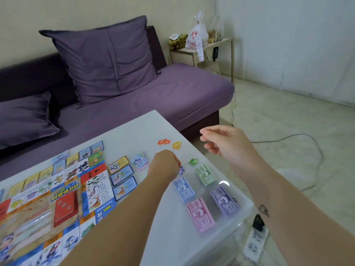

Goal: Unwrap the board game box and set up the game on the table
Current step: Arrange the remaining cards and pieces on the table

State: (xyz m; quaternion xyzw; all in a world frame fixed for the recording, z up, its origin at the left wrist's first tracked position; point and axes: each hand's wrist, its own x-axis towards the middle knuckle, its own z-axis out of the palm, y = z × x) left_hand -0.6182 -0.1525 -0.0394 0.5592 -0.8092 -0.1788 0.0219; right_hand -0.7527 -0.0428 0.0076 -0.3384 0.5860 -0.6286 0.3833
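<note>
The colourful game board lies unfolded on the left of the white table, with a red card stack at its centre. My left hand pinches a small purple star token just above the tabletop. Orange, yellow and green star tokens lie nearby. Blue, green, pink and purple stacks of play money sit on the right. My right hand hovers over the table's right edge, fingers loosely curled, holding nothing visible.
Three property cards and a small card pile lie beside the board. A purple sofa with cushions runs behind the table. A power strip and cable lie on the floor at right. A side table holds bags.
</note>
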